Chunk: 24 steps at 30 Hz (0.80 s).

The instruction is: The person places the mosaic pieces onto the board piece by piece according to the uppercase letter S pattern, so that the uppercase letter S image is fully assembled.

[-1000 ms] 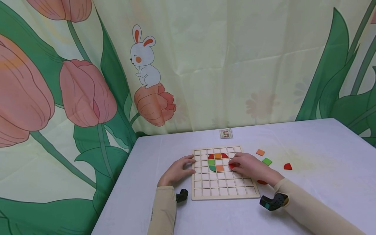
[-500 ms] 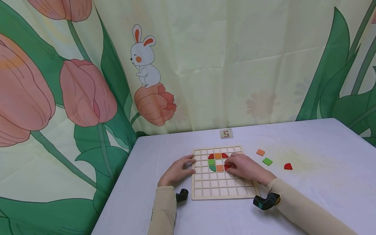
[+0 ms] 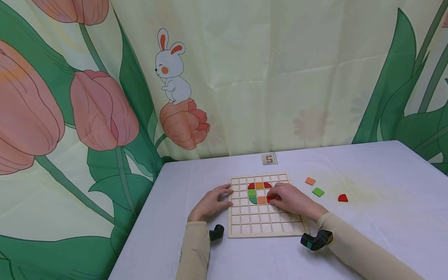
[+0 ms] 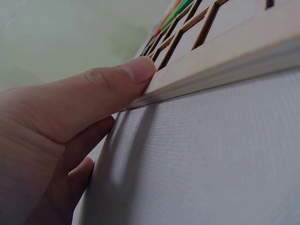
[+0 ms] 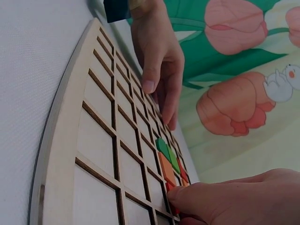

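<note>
A wooden grid board point(image 3: 268, 235) lies on the table, with red, orange and green tiles forming a ring in its upper middle. At the board's left edge my left hand point(image 3: 209, 203) rests with its thumb point(image 4: 139, 70) and fingertips against the frame. My right hand point(image 3: 293, 199) reaches over the board from the right. Its thumb and fingers hold a red rounded tile point(image 3: 268, 199) at the cell just right of an orange square tile point(image 3: 261, 200). Fingers partly cover that red tile. In the right wrist view the thumb sits right on the red tile point(image 5: 170, 191).
Right of the board lie an orange square point(image 3: 310, 181), a green square point(image 3: 318, 191) and a red rounded tile point(image 3: 343, 198). A small pattern card point(image 3: 269, 158) lies behind the board, near the table's back edge. A printed curtain point(image 3: 245, 97) hangs behind.
My right hand has moved left with the red tile, bringing it beside the orange square, and is nearly still since. Its forearm now covers another red tile. The left hand stays put.
</note>
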Tool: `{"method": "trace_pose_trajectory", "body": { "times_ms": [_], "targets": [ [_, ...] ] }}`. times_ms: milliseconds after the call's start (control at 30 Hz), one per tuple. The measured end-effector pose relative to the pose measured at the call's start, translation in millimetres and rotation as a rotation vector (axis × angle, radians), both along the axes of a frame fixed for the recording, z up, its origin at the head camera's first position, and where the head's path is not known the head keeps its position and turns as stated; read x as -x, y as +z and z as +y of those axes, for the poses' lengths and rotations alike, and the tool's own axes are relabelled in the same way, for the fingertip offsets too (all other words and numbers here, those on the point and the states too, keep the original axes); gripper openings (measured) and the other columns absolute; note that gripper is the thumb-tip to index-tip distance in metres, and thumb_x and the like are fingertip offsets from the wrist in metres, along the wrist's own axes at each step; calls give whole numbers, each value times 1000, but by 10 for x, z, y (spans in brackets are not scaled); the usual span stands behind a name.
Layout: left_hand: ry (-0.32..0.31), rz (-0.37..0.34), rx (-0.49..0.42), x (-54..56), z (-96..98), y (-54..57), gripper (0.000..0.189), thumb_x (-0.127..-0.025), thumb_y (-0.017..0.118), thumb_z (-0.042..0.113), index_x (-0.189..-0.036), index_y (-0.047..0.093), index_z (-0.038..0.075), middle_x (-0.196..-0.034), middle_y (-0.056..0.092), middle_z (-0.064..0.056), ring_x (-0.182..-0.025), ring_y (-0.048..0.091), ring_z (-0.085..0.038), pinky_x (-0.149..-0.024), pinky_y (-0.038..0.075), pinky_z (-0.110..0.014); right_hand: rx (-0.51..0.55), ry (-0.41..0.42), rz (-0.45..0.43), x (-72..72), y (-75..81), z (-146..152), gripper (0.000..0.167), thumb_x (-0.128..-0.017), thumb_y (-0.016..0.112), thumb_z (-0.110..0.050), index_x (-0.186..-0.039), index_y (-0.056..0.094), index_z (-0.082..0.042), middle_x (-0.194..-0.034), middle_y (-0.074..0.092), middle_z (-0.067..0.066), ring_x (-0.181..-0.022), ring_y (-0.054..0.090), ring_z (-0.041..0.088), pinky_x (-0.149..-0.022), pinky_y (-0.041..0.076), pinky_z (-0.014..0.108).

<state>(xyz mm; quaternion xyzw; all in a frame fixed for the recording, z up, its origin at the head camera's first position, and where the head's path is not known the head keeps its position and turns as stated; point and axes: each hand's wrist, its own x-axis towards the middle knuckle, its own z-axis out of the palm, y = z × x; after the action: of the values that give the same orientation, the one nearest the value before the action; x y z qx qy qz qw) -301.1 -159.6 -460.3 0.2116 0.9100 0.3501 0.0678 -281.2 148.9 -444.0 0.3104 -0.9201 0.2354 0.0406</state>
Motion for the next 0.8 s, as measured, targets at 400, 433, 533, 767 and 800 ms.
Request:
{"method": "trace_pose_trajectory", "body": {
  "times_ms": [400,433,533,767,800],
  "targets": [
    [14,-19,-16,-14,-5,5,45,-87,75,26,-129,63,13,-150,44,3,-143,32,-21,-116,28,-41,4,-40,-35,-11,7,-16,14,-85,76,-14,-98,74,-10,-83,58,-9,-74,49,8,-64,47,23],
    [14,-19,-14,-15,-3,7,45,-87,75,25,-129,64,13,-150,44,3,-143,32,-20,-116,28,-41,3,-40,-33,-12,5,-16,14,-85,76,-14,-98,74,-10,-83,58,-9,-74,49,8,-64,47,23],
    [13,-19,-15,-19,0,11,44,-87,75,25,-129,64,13,-150,44,3,-143,32,-21,-116,28,-41,4,-39,-31,-11,1,-13,14,-85,76,-14,-98,73,-10,-83,57,-9,-74,49,8,-64,47,23],
    [16,-25,-17,-26,2,23,45,-88,75,23,-129,63,12,-150,43,2,-143,32,-21,-117,27,-41,12,-44,-43,-20,4,-22,15,-85,76,-14,-99,74,-9,-84,59,-7,-74,49,8,-63,47,22],
    [18,-27,-17,-28,2,24,45,-88,75,23,-130,63,12,-150,43,2,-143,32,-21,-117,28,-41,13,-44,-46,-20,3,-24,16,-85,76,-14,-99,74,-9,-84,59,-7,-74,49,8,-63,47,22]
  ]
}}
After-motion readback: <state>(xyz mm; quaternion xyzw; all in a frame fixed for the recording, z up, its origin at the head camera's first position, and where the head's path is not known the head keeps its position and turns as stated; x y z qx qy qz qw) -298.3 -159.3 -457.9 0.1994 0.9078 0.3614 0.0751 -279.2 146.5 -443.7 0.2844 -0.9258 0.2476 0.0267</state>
